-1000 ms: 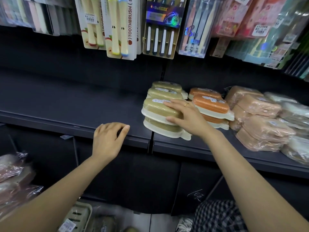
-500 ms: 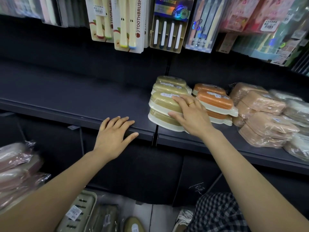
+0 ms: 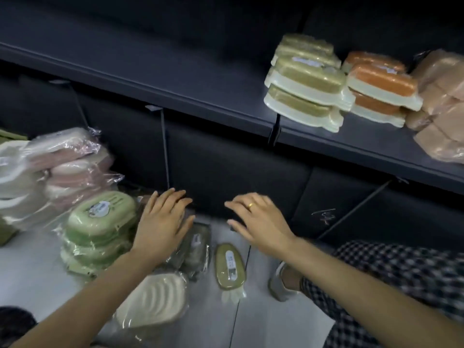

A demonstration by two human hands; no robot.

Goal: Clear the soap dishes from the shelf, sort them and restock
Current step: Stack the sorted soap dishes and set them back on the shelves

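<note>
Landmark taken: front edge of the dark shelf (image 3: 200,96).

Done, as judged from the present layout: part of the restocking. On the shelf, toward its right end, olive-green soap dishes (image 3: 306,79) are stacked in a column at least two deep, with more behind. Orange soap dishes (image 3: 381,84) are stacked touching them on the right. Tan wrapped dishes (image 3: 442,106) are piled further right, at the frame edge. The groups are kept by colour, so sorting appears to be carried through for these. The long stretch of shelf left of the olive stack carries no dishes in view.

Left to do, as judged: the stock below the shelf edge, on the pale floor (image 3: 37,272). A stack of light-green lidded dishes (image 3: 100,222) stands there in clear wrap. Pink and white wrapped dishes (image 3: 62,167) are heaped to its left. A cream ribbed dish (image 3: 153,300), a single olive dish (image 3: 229,266) and some greyish wrapped packs (image 3: 195,249) lie loose nearby. Roughly half the stock is estimated to be off the shelf.

Hands: the left hand (image 3: 160,222) is held low over the greyish packs, just right of the light-green stack, fingers spread and nearly straight, nothing gripped. The right hand (image 3: 258,219) is held beside it, apart, above the single olive dish, fingers loosely extended, nothing held. Contact with any pack cannot be told owing to blur.
</note>
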